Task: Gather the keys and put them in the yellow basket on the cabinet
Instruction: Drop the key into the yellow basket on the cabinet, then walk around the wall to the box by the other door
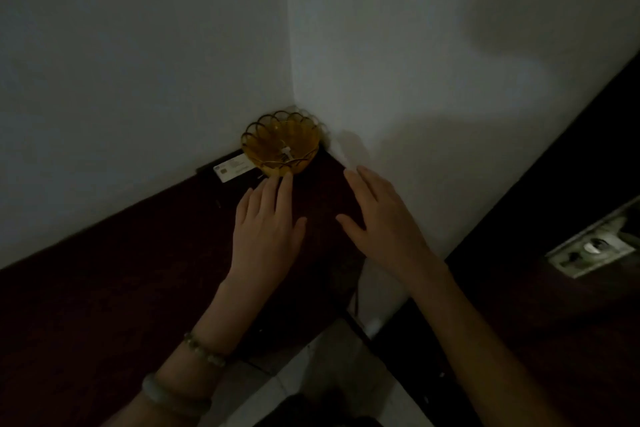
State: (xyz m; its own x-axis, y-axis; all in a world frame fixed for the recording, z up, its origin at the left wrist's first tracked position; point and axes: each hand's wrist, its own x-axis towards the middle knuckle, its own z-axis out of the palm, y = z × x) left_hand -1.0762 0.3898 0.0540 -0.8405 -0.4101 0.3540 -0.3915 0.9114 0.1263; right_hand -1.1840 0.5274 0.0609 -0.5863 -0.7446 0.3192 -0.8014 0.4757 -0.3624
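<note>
A yellow basket (pixel 304 135) with a scalloped wire rim stands in the wall corner at the back of a dark red cabinet top (pixel 121 288). A small pale key or tag (pixel 286 153) lies inside it; the dim light hides detail. My left hand (pixel 265 222) lies flat over the cabinet, fingers spread, with its fingertips at the basket's front edge. My right hand (pixel 379 215) hovers open to the right of the basket, palm down, holding nothing.
A white card (pixel 233 168) lies against the left wall just left of the basket. White walls close the corner behind. A dark door with a metal lock plate (pixel 592 246) stands at the right. Pale floor tiles (pixel 332 378) show below the cabinet edge.
</note>
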